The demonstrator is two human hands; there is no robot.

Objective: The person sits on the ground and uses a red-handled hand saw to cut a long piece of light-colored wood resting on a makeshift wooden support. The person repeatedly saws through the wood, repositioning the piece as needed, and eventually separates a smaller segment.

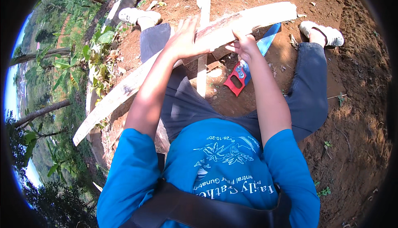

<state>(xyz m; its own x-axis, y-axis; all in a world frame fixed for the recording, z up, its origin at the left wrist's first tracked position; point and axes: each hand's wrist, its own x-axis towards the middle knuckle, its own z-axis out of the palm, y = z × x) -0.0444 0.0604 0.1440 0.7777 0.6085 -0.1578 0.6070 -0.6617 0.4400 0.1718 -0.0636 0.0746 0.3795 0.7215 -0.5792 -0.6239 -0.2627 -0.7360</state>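
Note:
A long pale wooden plank [265, 15] lies slantwise in front of me, from far right to near left, bent in look by the lens. My left hand [183, 38] rests on it with fingers stretched and spread. At its near edge, right of the middle, is my right hand [245, 48], thumb and fingers apart and partly curled; I make out nothing held in it. Below that hand a handsaw [235, 81] with a red handle and blue toothed blade lies on the ground, its blade partly hidden by my right wrist and reaching toward the plank.
A narrow wooden strip [202, 74] runs beneath the plank, away from me. My legs are spread on either side, with pale shoes [322, 34] on reddish soil [348, 103]. To the left, beyond a low edging [120, 6], plants and thin trunks [43, 56] stand on a slope.

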